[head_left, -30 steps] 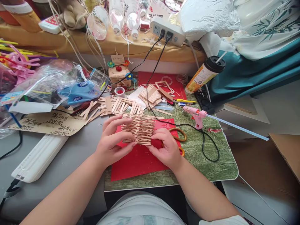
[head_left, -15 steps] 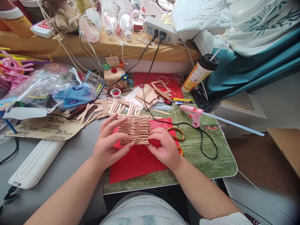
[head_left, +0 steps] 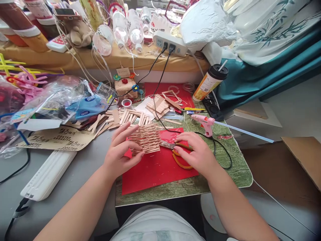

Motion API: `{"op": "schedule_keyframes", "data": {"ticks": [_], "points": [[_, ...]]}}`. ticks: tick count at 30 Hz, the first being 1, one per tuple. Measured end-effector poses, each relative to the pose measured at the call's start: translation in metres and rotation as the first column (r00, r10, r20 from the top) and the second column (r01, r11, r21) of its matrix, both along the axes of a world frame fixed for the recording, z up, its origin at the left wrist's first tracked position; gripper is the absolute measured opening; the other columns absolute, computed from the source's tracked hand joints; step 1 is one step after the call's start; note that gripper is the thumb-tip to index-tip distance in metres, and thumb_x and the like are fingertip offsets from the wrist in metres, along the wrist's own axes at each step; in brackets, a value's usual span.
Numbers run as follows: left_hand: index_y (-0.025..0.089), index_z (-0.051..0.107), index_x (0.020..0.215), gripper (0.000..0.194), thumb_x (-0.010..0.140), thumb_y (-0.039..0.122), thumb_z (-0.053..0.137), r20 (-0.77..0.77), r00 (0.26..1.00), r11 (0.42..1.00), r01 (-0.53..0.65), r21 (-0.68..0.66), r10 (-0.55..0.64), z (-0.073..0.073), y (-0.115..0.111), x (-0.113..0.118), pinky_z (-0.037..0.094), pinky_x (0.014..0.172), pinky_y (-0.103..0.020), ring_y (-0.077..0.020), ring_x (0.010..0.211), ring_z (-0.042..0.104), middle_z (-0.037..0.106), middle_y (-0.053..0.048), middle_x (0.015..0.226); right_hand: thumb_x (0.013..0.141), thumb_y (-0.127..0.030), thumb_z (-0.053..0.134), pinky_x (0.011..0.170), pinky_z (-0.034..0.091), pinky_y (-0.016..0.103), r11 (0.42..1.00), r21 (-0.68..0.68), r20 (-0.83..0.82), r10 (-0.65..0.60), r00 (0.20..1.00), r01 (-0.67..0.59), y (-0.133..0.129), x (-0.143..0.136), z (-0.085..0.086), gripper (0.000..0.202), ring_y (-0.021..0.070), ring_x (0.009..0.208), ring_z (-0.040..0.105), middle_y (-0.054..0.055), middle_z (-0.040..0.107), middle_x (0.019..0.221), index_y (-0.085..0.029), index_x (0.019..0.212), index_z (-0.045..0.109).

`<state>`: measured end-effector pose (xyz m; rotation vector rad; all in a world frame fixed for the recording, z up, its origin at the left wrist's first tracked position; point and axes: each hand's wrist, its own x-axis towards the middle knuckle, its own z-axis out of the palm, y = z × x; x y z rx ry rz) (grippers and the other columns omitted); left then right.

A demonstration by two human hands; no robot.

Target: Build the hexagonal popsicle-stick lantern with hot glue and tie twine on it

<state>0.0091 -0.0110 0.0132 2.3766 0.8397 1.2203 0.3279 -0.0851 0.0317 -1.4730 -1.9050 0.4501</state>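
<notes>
Above red paper [head_left: 155,172] on the desk [head_left: 140,196], left hand [head_left: 117,154] pinching a wooden-stick stack [head_left: 146,139], right hand [head_left: 200,154] gripping scissors [head_left: 167,145]

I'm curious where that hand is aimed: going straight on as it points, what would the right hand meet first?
The right hand has its fingers on the scissors; beyond those, it would probably first meet the block of wooden sticks, though depth is hard to judge from one view.

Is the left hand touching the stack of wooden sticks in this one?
Touching. The head view shows the left hand with its thumb and index finger against the near left part of the stick stack.
</notes>
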Motion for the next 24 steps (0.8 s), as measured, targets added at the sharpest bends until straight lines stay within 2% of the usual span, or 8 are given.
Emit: {"op": "schedule_keyframes", "data": {"ticks": [4,9,15,18,21,24], "points": [[0.024,0.072,0.094,0.013,0.091,0.016,0.082,0.023,1.0,0.999,0.016,-0.033,-0.015,0.0,0.0,-0.001,0.038,0.133,-0.064,-0.037,0.165,0.041,0.049,-0.007,0.173,0.103,-0.029,0.069,0.108,0.058,0.054,0.998,-0.053,0.162,-0.037,0.986,0.046,-0.013,0.026,-0.01,0.021,0.0329,0.122,0.07,0.011,0.077,0.126,-0.026,0.123,0.072],[0.025,0.074,0.094,0.009,0.093,0.018,0.08,0.041,0.999,0.996,0.025,-0.083,-0.022,0.0,0.0,-0.001,0.043,0.13,-0.061,-0.0337,0.158,0.05,0.052,-0.008,0.17,0.102,-0.032,0.071,0.11,0.056,0.059,0.993,-0.116,0.254,-0.008,0.967,0.039,-0.022,0.025,-0.024,0.027,0.0353,0.125,0.068,0.013,0.076,0.131,-0.024,0.128,0.074],[0.025,0.075,0.092,0.009,0.091,0.019,0.082,0.02,0.999,0.999,0.034,-0.039,-0.033,-0.001,-0.002,-0.001,0.046,0.126,-0.061,-0.0333,0.152,0.055,0.058,-0.01,0.163,0.104,-0.024,0.066,0.104,0.057,0.053,1.0,0.026,0.211,-0.016,0.977,0.01,-0.014,0.006,-0.003,0.017,0.0315,0.113,0.07,0.01,0.078,0.116,-0.024,0.118,0.075],[0.026,0.075,0.093,0.012,0.089,0.019,0.083,0.014,0.999,0.999,0.05,-0.006,-0.049,0.0,-0.002,0.0,0.046,0.124,-0.061,-0.0333,0.149,0.057,0.06,-0.01,0.162,0.1,-0.02,0.067,0.107,0.056,0.057,0.992,-0.106,0.305,-0.035,0.952,0.071,-0.015,0.01,0.001,0.025,0.0344,0.12,0.068,0.012,0.076,0.123,-0.023,0.123,0.074],[0.027,0.076,0.094,0.014,0.088,0.017,0.084,0.0,0.998,0.997,0.071,0.024,-0.071,0.002,-0.003,0.001,0.046,0.123,-0.059,-0.033,0.148,0.058,0.06,-0.009,0.161,0.095,-0.018,0.069,0.112,0.054,0.058,0.952,-0.287,0.368,0.005,0.93,0.108,-0.022,0.02,-0.006,0.04,0.0357,0.129,0.065,0.013,0.073,0.135,-0.024,0.135,0.07],[0.028,0.076,0.093,0.015,0.087,0.017,0.085,-0.019,0.996,0.995,0.083,0.046,-0.082,0.003,-0.004,0.002,0.047,0.123,-0.057,-0.0326,0.148,0.057,0.06,-0.007,0.162,0.093,-0.018,0.069,0.113,0.054,0.057,0.936,-0.333,0.375,0.024,0.927,0.11,-0.027,0.026,-0.015,0.049,0.0353,0.131,0.065,0.013,0.071,0.141,-0.023,0.142,0.065]]}}
